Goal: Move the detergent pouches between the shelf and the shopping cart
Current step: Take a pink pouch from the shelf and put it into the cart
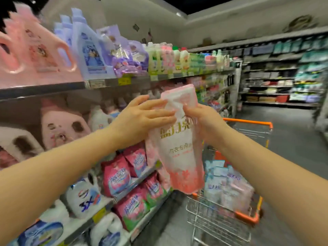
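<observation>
A pink-and-white detergent pouch (181, 146) hangs upright in mid-air between the shelf and the cart. My right hand (204, 123) grips its upper part from the right side, fingers curled round it. My left hand (140, 116) lies flat against the pouch's left face, fingers straight. Below and to the right stands the wire shopping cart (220, 221) with orange trim; several pale blue and pink pouches (229, 185) lie inside it. More pink pouches (152, 157) stand on the shelf just behind the held one.
The shelf unit (53, 87) fills the left side, with pink and blue jugs on top, white jugs and red-pink bags (117, 176) lower down. The aisle floor (292, 139) runs ahead past the cart toward more shelving (284, 73) at the back right.
</observation>
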Available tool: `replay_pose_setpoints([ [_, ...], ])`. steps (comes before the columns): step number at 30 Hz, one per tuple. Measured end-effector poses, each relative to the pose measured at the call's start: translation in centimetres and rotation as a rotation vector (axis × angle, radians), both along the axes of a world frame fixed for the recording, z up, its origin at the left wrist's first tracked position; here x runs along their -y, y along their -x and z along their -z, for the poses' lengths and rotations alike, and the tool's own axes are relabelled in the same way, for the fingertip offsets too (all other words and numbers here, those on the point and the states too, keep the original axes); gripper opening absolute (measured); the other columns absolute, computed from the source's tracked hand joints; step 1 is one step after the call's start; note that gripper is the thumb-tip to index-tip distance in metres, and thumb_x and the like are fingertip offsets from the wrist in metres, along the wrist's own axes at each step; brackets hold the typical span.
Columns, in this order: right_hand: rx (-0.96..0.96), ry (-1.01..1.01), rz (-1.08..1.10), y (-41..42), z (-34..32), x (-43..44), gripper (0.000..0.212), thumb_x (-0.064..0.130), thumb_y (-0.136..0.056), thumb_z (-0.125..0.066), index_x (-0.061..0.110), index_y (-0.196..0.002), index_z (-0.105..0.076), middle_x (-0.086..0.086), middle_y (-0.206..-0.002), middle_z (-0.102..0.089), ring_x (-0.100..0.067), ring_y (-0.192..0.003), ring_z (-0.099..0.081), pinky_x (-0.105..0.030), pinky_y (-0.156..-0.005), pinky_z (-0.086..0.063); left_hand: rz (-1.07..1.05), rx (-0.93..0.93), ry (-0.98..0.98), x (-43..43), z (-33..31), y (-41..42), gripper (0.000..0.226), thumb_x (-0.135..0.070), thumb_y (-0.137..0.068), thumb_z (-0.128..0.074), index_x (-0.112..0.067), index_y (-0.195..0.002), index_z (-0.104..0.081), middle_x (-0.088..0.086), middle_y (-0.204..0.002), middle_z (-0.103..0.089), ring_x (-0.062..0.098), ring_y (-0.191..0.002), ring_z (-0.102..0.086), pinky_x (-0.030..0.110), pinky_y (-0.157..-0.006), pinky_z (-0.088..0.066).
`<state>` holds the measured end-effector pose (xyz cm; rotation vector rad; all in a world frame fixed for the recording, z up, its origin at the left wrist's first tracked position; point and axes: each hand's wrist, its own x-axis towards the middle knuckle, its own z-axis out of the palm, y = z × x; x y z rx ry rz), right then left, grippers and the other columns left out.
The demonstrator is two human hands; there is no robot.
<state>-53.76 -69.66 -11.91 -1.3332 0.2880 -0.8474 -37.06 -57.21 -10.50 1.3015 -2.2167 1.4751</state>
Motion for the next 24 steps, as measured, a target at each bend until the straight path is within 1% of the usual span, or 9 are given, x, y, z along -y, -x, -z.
replay_pose_setpoints([
  [3,-0.071,0.058,0.156,3.4,0.9,5.6,0.015,0.010,-0.090,-0.056,0.000,-0.098,-0.065,-0.018,-0.091,-0.066,-0.029,-0.077,-0.064,-0.041,-0.077,-0.054,-0.007,-0.010,-0.041,7.0,2.6,2.2,0.060,-0.002,-0.079,-0.056,-0.029,-0.131,-0.042,-0.006,-0.132,-0.056,0.026,-0.124,-0.048,0.042,-0.099,-0.029],
  [5,-0.090,0.060,0.230,5.2,1.8,9.3,0.013,0.009,-0.090,-0.056,0.002,-0.094,-0.065,-0.015,-0.084,-0.068,-0.026,-0.071,-0.066,-0.039,-0.073,-0.055,-0.002,-0.010,-0.072,11.4,3.7,3.6,0.061,-0.001,-0.078,-0.045,-0.026,-0.133,-0.040,-0.003,-0.133,-0.055,0.028,-0.124,-0.049,0.041,-0.098,-0.027],
  [8,-0.095,0.020,0.324,7.0,3.5,14.8,0.013,0.008,-0.091,-0.054,0.003,-0.094,-0.065,-0.018,-0.091,-0.069,-0.029,-0.078,-0.067,-0.039,-0.075,-0.056,0.043,-0.045,-0.137,18.1,5.1,5.0,0.061,-0.006,-0.074,-0.028,-0.020,-0.129,-0.049,0.002,-0.130,-0.058,0.030,-0.120,-0.053,0.041,-0.097,-0.028],
  [11,-0.088,-0.045,0.409,7.9,5.8,20.4,0.014,0.007,-0.091,-0.053,0.000,-0.099,-0.063,-0.023,-0.100,-0.065,-0.033,-0.085,-0.064,-0.044,-0.084,-0.053,0.107,-0.106,-0.199,25.2,6.8,5.3,0.064,-0.006,-0.070,-0.023,-0.012,-0.122,-0.060,0.006,-0.126,-0.060,0.032,-0.115,-0.057,0.042,-0.095,-0.042],
  [13,-0.109,-0.057,0.465,7.9,7.5,24.2,0.012,0.005,-0.092,-0.052,0.002,-0.093,-0.063,-0.017,-0.092,-0.066,-0.027,-0.077,-0.064,-0.039,-0.078,-0.054,0.157,-0.161,-0.239,30.1,8.3,4.8,0.059,-0.007,-0.072,-0.027,-0.010,-0.121,-0.061,0.006,-0.125,-0.061,0.031,-0.115,-0.057,0.048,-0.092,-0.045],
  [16,-0.150,-0.077,0.538,7.1,10.3,29.8,0.014,0.004,-0.092,-0.051,0.005,-0.088,-0.064,-0.010,-0.081,-0.069,-0.020,-0.070,-0.066,-0.031,-0.071,-0.055,0.273,-0.261,-0.309,37.6,10.8,3.7,0.045,-0.012,-0.080,-0.038,-0.008,-0.120,-0.060,0.011,-0.121,-0.062,0.031,-0.112,-0.058,0.046,-0.089,-0.049],
  [19,-0.204,-0.159,0.569,6.0,13.5,34.8,0.018,0.005,-0.092,-0.050,-0.002,-0.102,-0.063,-0.017,-0.094,-0.069,-0.027,-0.082,-0.064,-0.040,-0.083,-0.051,0.331,-0.377,-0.350,44.3,13.5,2.8,0.047,-0.019,-0.077,-0.047,-0.006,-0.122,-0.052,0.020,-0.107,-0.060,0.032,-0.096,-0.055,0.039,-0.076,-0.049],
  [22,-0.260,-0.222,0.597,5.0,17.1,38.5,0.014,0.007,-0.092,-0.052,0.002,-0.095,-0.064,-0.018,-0.095,-0.066,-0.026,-0.080,-0.063,-0.040,-0.083,-0.050,0.274,-0.665,-0.500,49.2,16.0,2.9,0.060,-0.022,-0.078,-0.063,-0.003,-0.131,-0.043,0.023,-0.113,-0.051,0.036,-0.102,-0.052,0.037,-0.087,-0.039],
  [24,-0.313,-0.261,0.612,4.6,19.5,40.5,0.011,0.008,-0.091,-0.054,0.007,-0.089,-0.065,-0.014,-0.091,-0.068,-0.022,-0.076,-0.064,-0.038,-0.080,-0.051,0.212,-0.860,-0.685,51.9,17.7,3.1,0.065,-0.020,-0.078,-0.070,-0.005,-0.135,-0.041,0.020,-0.118,-0.053,0.031,-0.108,-0.052,0.029,-0.088,-0.034],
])
